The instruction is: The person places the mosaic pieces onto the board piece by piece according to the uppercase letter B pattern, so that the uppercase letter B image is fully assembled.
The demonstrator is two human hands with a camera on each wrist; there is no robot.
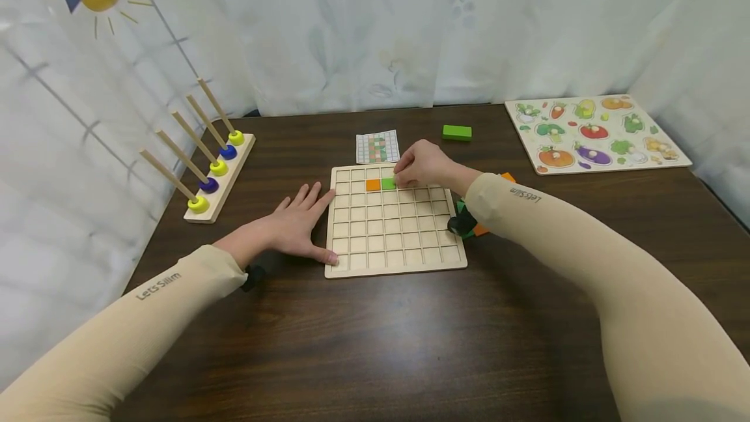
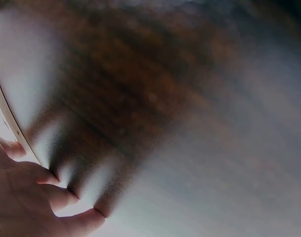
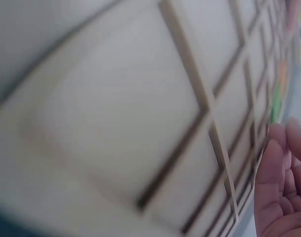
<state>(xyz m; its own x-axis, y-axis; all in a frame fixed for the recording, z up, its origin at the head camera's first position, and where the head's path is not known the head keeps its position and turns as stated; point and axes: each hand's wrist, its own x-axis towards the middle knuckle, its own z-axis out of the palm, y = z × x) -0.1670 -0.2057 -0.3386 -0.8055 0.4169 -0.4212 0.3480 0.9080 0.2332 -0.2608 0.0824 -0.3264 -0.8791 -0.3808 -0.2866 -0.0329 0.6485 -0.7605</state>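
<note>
A light wooden grid board [image 1: 375, 245] lies flat on the dark table. An orange square tile [image 1: 373, 185] sits in a cell of an upper row, with a green square tile [image 1: 388, 183] in the cell to its right. My right hand [image 1: 426, 165] reaches over the board's top edge, thumb and forefinger pinching at the green tile's right side; in the right wrist view its fingertips [image 3: 275, 133] meet the tile's near end. My left hand [image 1: 297, 223] is spread at the board's left edge, thumb on the lower left corner and fingers on the table.
Behind the board is a printed pattern card [image 1: 377, 147], with a green block [image 1: 457, 133] to its right. Green and orange pieces [image 1: 482, 230] lie partly under my right wrist. A peg stand with rings [image 1: 225, 181] is left; a vegetable puzzle board [image 1: 597, 134] is back right.
</note>
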